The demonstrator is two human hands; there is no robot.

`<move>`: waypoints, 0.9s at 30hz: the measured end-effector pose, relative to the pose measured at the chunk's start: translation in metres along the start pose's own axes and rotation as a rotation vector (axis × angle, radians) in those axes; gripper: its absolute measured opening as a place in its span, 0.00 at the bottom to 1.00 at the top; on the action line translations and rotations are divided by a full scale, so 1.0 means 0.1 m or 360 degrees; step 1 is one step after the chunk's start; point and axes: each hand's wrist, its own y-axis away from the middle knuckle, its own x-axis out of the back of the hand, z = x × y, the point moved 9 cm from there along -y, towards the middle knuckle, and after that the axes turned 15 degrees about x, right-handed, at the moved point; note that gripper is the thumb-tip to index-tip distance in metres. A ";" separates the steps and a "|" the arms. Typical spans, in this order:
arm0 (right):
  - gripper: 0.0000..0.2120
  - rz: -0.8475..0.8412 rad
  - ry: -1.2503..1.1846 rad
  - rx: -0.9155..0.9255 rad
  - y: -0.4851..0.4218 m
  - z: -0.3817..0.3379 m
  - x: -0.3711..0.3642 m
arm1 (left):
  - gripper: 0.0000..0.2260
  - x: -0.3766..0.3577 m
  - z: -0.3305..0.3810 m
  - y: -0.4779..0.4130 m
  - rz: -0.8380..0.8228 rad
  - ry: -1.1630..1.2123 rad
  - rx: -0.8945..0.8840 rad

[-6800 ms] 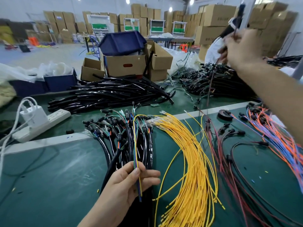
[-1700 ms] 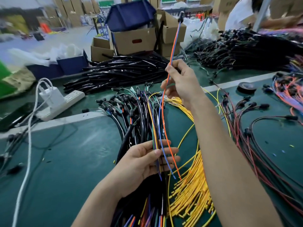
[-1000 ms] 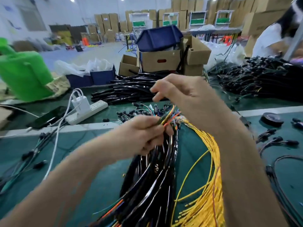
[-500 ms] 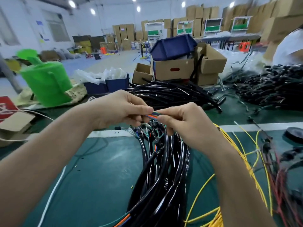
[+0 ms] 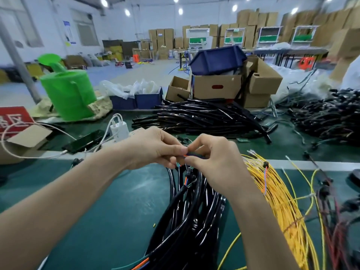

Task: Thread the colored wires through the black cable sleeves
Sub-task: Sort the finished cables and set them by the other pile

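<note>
Pinching thin coloured wires just above the glossy black cable-sleeve bundle.
Left hand and right hand, fingers curled, both grip the wires; possibly a sleeve end too.

Bright ceiling lights, blurred warped edges

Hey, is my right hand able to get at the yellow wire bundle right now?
Probably, once it lets go: the yellow wire bundle lies open just beside the right hand, nothing between them. But that hand now pinches the colored wires with the left hand.
</note>
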 end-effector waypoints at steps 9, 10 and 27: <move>0.07 0.0275 0.0032 -0.0240 0.06 0.35 0.31 | 0.13 0.41 -0.21 -0.75 0.0028 -0.0433 0.0028; 0.08 0.0312 -0.0009 -0.0273 0.07 0.38 0.35 | 0.13 0.68 -0.27 -0.96 0.0254 -0.0613 0.0094; 0.05 0.0084 -0.0289 -0.0467 0.08 0.44 0.07 | 0.20 1.59 -0.99 -2.51 0.0890 -0.2001 0.0685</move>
